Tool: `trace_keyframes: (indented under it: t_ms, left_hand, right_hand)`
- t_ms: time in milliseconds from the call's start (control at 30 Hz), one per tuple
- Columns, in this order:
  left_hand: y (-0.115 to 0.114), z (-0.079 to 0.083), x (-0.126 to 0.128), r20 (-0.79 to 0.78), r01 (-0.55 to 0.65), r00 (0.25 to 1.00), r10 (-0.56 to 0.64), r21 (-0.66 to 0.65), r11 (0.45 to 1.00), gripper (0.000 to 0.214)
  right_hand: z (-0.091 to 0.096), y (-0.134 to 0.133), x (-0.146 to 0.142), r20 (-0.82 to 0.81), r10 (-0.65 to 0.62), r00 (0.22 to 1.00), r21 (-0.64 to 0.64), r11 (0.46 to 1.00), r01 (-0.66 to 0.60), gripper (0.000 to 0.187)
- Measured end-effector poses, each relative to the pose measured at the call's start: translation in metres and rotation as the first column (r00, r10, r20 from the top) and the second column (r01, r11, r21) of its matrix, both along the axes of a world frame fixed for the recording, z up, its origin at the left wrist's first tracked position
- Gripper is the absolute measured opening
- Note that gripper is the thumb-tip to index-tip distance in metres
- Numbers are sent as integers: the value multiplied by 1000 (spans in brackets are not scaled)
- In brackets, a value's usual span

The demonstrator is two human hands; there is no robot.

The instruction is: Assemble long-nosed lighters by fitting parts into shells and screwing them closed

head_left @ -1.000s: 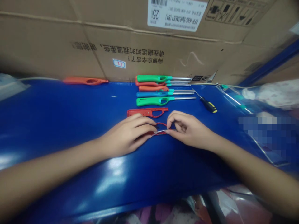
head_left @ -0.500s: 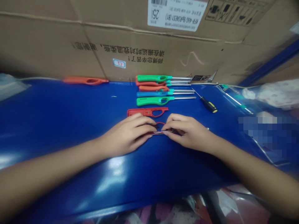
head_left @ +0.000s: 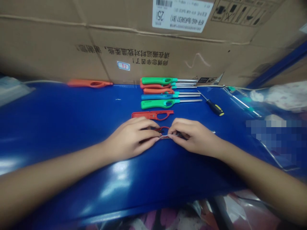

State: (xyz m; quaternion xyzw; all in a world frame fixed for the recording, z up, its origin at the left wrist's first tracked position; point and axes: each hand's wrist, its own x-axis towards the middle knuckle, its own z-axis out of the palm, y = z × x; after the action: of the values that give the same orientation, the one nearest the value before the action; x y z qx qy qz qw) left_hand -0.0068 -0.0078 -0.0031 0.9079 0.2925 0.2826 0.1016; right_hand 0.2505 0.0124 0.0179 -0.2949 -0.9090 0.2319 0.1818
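Observation:
A thin pale wire (head_left: 165, 135) stretches between my two hands, just over an opened red lighter housing half (head_left: 165, 127). My left hand (head_left: 130, 137) pinches the wire's left part between thumb and fingertips and covers much of the housing. From the other side, my right hand (head_left: 195, 135) has its thumb and forefinger closed on the wire's right part. Dark small parts show under the fingers, too hidden to name. Just beyond my hands lies the other red housing half (head_left: 144, 115), its inner side up.
Several stick lighters, the nearest one green (head_left: 153, 104), lie in a row further back. A black-and-yellow screwdriver (head_left: 215, 107) rests to their right. An orange lighter handle (head_left: 88, 83) lies against the cardboard box (head_left: 59, 57) behind the blue table (head_left: 72, 121). Plastic bags are at both sides.
The fingertips of both hands have parted slightly, so more of the wire shows between them. The view has shifted a little; the lighters and screwdriver lie as before.

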Motion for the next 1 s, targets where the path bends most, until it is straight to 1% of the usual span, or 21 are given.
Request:
trace_keyframes:
  t_ms: [100,233,367,467,567,667,733,833,900,1000]
  left_hand:
    - [0,-1,1,53,-35,998,32,50,998,13]
    - [-3,3,2,27,-58,998,57,64,996,11]
    - [-6,5,4,-2,-103,995,104,21,994,10]
    - [-7,3,5,18,-97,995,98,-18,995,11]
    - [-7,2,6,60,-84,995,85,-18,996,9]
    - [-8,4,7,97,-68,993,65,26,997,5]
    - [-9,6,7,96,-54,994,45,83,995,1]
    - [-11,9,8,41,-18,999,10,204,979,6]
    - [-11,10,8,2,-1,1000,1,259,966,7]
    - [-10,9,8,-21,-6,1000,12,260,966,7]
  right_hand:
    - [0,0,0,-4,-6,1000,3,1000,6,8]
    - [0,-1,0,16,-12,1000,-7,1000,12,7]
    - [0,-1,1,21,-16,1000,-22,1000,16,7]
    - [0,-2,1,17,-19,1000,-24,1000,19,8]
    - [0,-3,1,15,-14,1000,-26,1000,14,9]
    - [1,-4,0,28,-13,1000,-35,999,14,15]
    - [1,-4,0,43,-12,999,-42,999,14,19]
    - [0,-4,0,62,-2,998,-49,999,5,19]
    - [-1,-4,0,57,-4,998,-52,999,7,17]
    - [-2,-4,-1,23,-12,1000,-56,998,13,14]
